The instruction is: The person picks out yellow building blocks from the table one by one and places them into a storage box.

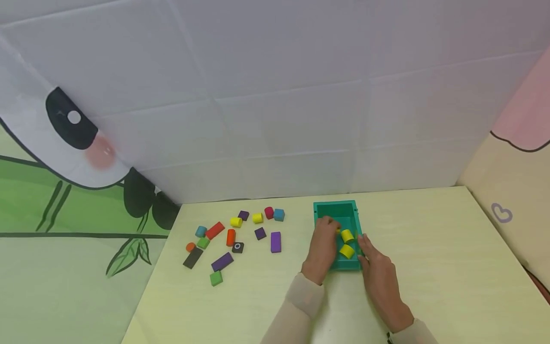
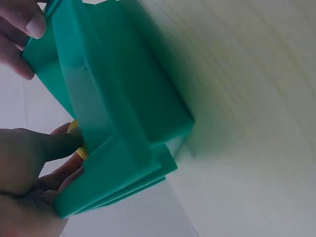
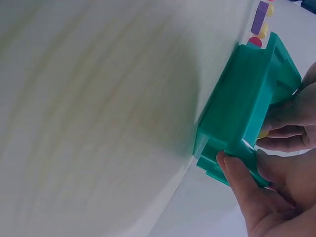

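A green plastic box (image 1: 339,210) stands on the table, with two yellow cylinder blocks (image 1: 347,236) lying inside it. My left hand (image 1: 321,246) reaches over its left wall. In the left wrist view that hand (image 2: 29,168) pinches another yellow cylinder block (image 2: 82,152) between thumb and fingers, inside the box; most of the block is hidden. My right hand (image 1: 382,277) is at the box's right side. Seen from the right wrist, this hand (image 3: 276,192) grips the box's rim near a corner, thumb and fingers on either side of the wall.
Left of the box, loose blocks are scattered: a purple block (image 1: 276,242), a blue cube (image 1: 279,215), a red block (image 1: 215,230), a black block (image 1: 193,257), a green block (image 1: 216,278) and several more. A pale wall covering (image 1: 292,124) rises behind the table (image 1: 438,248).
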`<state>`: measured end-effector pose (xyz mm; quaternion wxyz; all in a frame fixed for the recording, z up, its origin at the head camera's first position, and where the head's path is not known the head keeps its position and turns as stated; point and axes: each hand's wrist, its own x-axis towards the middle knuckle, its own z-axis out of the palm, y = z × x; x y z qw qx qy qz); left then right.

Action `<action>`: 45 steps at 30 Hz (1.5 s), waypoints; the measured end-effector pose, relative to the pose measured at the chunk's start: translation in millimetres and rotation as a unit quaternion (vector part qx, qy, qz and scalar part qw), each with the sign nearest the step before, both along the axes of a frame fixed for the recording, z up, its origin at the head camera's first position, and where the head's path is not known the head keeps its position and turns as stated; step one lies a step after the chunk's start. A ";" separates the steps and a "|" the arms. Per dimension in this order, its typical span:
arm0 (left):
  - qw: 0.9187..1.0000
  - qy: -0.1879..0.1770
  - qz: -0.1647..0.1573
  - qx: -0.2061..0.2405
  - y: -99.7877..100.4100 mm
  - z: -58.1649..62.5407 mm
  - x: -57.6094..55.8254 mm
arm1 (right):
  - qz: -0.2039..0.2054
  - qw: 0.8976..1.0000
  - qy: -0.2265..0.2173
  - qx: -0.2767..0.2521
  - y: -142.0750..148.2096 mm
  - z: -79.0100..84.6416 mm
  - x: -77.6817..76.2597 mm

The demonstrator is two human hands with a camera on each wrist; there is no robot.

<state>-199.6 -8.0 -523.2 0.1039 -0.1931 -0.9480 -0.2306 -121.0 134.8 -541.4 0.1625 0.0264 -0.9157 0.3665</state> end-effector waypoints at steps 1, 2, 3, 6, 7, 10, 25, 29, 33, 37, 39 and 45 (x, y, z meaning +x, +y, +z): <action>1.000 0.000 0.002 -0.004 0.7 -0.3 0.1 | 0.000 1.000 0.000 -0.001 0.0 -0.2 0.2; 1.000 -0.005 0.003 -0.007 1.4 -0.5 0.2 | 0.001 1.000 -0.001 -0.002 -0.1 -0.4 0.3; 1.000 -0.007 0.005 -0.011 2.1 -0.8 0.2 | 0.001 1.000 -0.002 -0.003 -0.1 -0.5 0.6; 0.999 -0.012 0.011 -0.029 3.7 -1.9 0.3 | 0.001 1.000 -0.005 -0.003 -0.3 -0.8 1.2; 0.999 -0.011 0.012 -0.038 4.2 -1.8 0.6 | 0.001 1.000 -0.006 -0.002 -0.3 -0.7 1.4; 0.997 -0.004 0.016 -0.073 5.9 -1.6 0.9 | 0.002 1.000 -0.005 -0.003 -0.5 -0.7 1.6; 0.987 0.007 0.026 -0.161 13.8 -0.8 0.4 | 0.004 1.000 -0.001 -0.003 0.3 -0.5 1.7; 0.986 0.008 0.029 -0.167 15.4 -1.0 0.3 | 0.004 1.000 0.001 -0.004 0.6 0.1 0.6; 0.984 0.012 0.030 -0.173 16.3 -1.2 0.8 | 0.005 1.000 0.003 0.000 0.6 1.1 0.1; 0.983 0.015 0.029 -0.179 17.1 -1.4 0.7 | 0.006 1.000 0.002 0.002 0.8 1.5 -0.3; 0.983 0.009 0.031 -0.183 17.9 -1.4 0.6 | 0.005 1.000 -0.004 0.002 0.8 1.7 -0.3; 0.981 0.003 0.035 -0.193 20.6 0.1 1.6 | 0.002 1.000 -0.010 0.006 0.2 2.4 -0.1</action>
